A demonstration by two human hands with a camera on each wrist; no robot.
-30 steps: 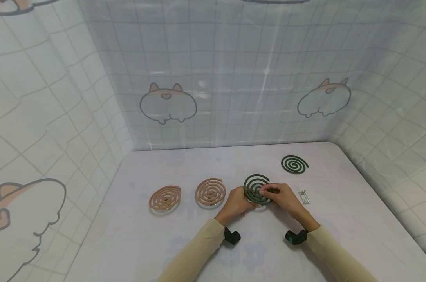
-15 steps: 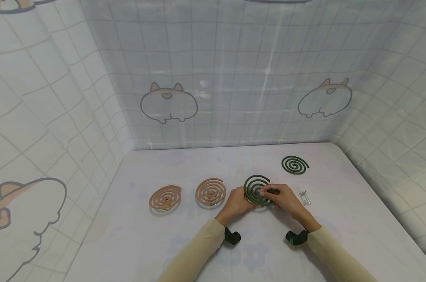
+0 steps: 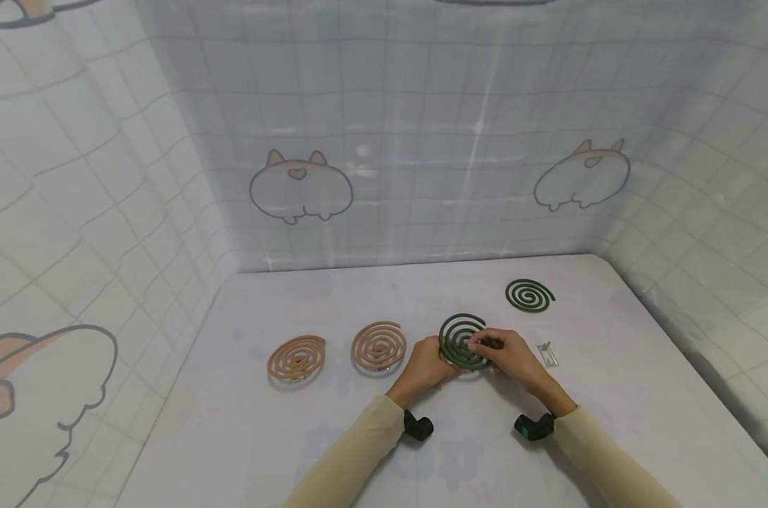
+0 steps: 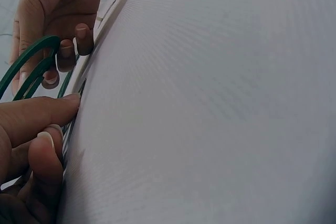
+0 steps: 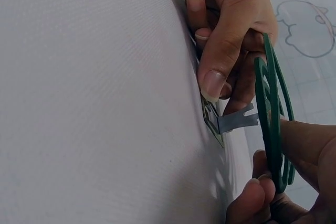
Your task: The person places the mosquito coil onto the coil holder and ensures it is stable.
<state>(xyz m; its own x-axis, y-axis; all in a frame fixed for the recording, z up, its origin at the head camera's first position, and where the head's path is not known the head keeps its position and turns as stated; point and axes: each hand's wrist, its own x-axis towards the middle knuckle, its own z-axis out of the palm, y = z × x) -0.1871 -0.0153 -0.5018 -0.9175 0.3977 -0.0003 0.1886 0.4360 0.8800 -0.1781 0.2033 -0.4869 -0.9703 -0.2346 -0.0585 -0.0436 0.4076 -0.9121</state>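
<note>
A green mosquito coil (image 5: 274,129) stands tilted over a small metal stand (image 5: 234,121), whose upright tab reaches toward the coil's middle in the right wrist view. My left hand (image 3: 427,363) holds the stand's flat base down on the table, its thumb pressing on the frame. With thumb and fingers, my right hand (image 3: 512,355) pinches the coil near its centre. Whether the tab is seated in the coil cannot be made out. In the left wrist view, the coil is partly hidden behind the fingers.
Two brown mosquito coils, one at far left (image 3: 286,346) and one nearer (image 3: 356,353), sit raised on metal stands. Another green coil (image 3: 510,300) lies flat at the back right. A bare metal stand (image 3: 548,355) lies right of my right hand. Sheeted walls (image 3: 384,176) enclose the table.
Almost nothing differs: both hands keep their places on the coil and stand, and the head view shifts very slightly.
</note>
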